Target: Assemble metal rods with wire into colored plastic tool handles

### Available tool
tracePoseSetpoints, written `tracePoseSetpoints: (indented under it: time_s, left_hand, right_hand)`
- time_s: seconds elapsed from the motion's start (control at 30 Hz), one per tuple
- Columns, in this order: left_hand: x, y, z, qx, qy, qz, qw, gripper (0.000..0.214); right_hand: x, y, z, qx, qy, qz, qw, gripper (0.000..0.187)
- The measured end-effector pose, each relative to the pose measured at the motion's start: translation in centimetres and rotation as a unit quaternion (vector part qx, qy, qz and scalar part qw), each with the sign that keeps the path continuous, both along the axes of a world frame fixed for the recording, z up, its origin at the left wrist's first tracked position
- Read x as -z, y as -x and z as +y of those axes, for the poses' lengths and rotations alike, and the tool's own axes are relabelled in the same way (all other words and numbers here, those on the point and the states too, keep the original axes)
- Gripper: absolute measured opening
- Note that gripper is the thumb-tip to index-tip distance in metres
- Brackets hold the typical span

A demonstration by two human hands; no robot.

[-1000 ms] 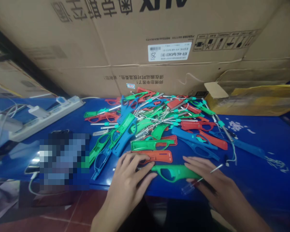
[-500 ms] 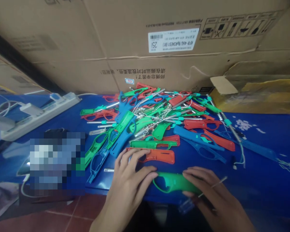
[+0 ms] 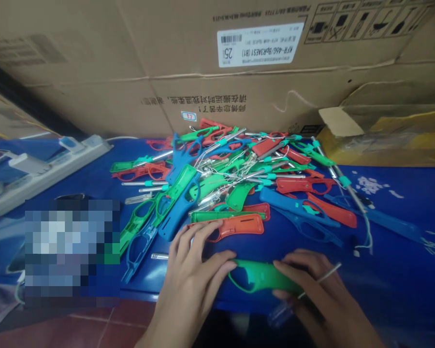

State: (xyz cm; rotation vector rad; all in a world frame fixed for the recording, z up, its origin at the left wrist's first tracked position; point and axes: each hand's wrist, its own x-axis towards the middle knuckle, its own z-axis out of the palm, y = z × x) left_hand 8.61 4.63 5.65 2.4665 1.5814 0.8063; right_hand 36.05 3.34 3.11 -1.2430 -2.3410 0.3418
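Observation:
A green long-nosed lighter [image 3: 261, 276] lies sideways between my two hands at the table's front edge. My left hand [image 3: 195, 270] grips its front end, thumb and fingers closed round it. Out past those fingers, to the left, pokes a metal tube [image 3: 160, 256]. Wrapped about the grip end is my right hand [image 3: 319, 290]. A thin screwdriver with a clear handle [image 3: 282, 313] is tucked slantwise among the right fingers, its pale shaft pointing up and right. Just beyond my left fingertips rests an orange-red handle shell [image 3: 242, 225].
Behind my hands spreads a pile of red, green and blue lighter shells [image 3: 181, 205] with metal tubes and wires. A white power strip [image 3: 50, 169] lies left, near a blurred-out patch. A large cardboard box [image 3: 105, 96] stands behind; small white bits [image 3: 371, 183] lie right.
The view has shifted slightly, so the pile's left side and the power strip sit further left. Both hands keep nearly the same hold on the green lighter.

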Motion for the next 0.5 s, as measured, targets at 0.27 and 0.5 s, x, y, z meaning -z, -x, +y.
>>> tracePoseSetpoints:
  time_s: [0.27,0.5]
  left_hand:
    - [0.00,0.13,-0.60,0.009,0.007,-0.018,1.000,0.022]
    - [0.00,0.20,-0.59,0.029,0.022,-0.014,0.999,0.035]
  right_hand:
    - [0.20,0.12,0.12,0.014,-0.015,0.010,1.000,0.038]
    - [0.06,0.29,0.26,0.023,-0.009,0.006,1.000,0.040]
